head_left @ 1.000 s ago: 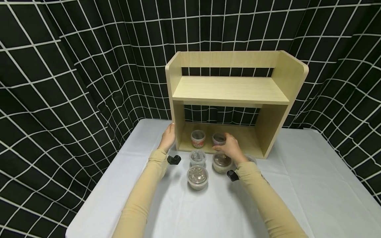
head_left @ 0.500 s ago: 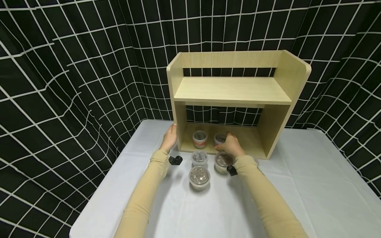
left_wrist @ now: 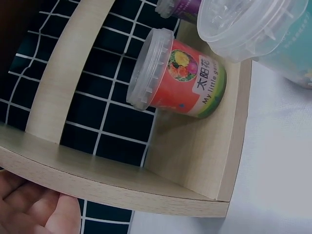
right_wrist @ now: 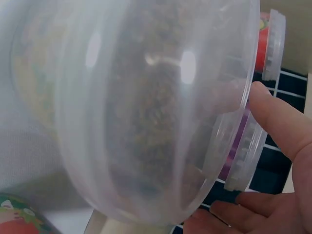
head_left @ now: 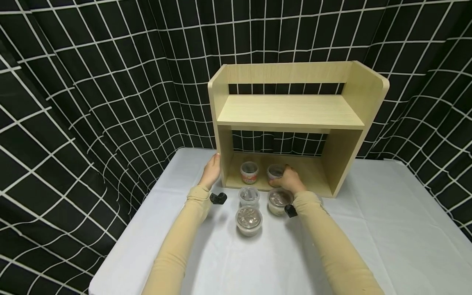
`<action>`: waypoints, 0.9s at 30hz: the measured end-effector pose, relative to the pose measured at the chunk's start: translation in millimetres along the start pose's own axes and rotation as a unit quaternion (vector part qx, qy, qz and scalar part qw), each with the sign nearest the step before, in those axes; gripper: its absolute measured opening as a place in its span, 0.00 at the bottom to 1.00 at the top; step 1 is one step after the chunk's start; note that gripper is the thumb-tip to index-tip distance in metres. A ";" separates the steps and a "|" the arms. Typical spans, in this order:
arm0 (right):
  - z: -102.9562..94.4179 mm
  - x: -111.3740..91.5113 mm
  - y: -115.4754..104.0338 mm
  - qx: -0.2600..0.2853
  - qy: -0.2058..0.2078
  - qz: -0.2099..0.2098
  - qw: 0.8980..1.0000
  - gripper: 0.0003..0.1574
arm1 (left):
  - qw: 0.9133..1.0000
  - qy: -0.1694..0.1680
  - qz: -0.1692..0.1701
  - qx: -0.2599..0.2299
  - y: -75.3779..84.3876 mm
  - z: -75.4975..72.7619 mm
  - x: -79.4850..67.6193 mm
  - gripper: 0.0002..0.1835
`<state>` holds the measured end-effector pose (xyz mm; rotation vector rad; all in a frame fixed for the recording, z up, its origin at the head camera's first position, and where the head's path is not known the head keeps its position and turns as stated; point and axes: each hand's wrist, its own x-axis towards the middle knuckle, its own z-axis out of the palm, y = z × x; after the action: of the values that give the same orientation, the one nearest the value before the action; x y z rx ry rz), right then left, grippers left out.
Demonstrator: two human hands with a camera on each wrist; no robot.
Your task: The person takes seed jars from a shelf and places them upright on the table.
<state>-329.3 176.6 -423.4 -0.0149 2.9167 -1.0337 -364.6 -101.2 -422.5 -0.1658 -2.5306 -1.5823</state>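
Observation:
My right hand (head_left: pixel 290 181) grips a small plastic tub with a purple label (head_left: pixel 274 171), which stands on the bottom board of a wooden shelf unit (head_left: pixel 289 110). In the right wrist view, thumb and fingers lie on either side of this tub (right_wrist: pixel 239 151), partly hidden behind a large clear-lidded tub (right_wrist: pixel 156 112). To its left on the same board stands a red-labelled flower tub (left_wrist: pixel 187 80) with a clear lid. My left hand (head_left: pixel 211 170) rests against the outside of the unit's left side panel, its fingers extended along it.
In front of the unit, several lidded tubs stand on the white table (head_left: pixel 236 270): a small one (head_left: pixel 249 196), a wider one (head_left: pixel 248 221) nearer me, and another (head_left: pixel 279 200) beside my right wrist. A black grid-patterned curtain (head_left: pixel 92 102) surrounds the table.
The whole scene has shifted slightly right in the head view. Both hands keep their places, the right on the purple tub and the left at the side panel.

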 end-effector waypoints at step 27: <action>8.4 2.0 -2.0 -0.017 0.018 0.005 1.000 0.50 | 1.000 -0.002 0.004 -0.009 -3.1 1.6 1.3 0.29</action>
<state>-330.9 169.7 -428.7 0.0171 2.9619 -0.9942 -366.5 -101.1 -425.7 -0.1813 -2.5158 -1.6043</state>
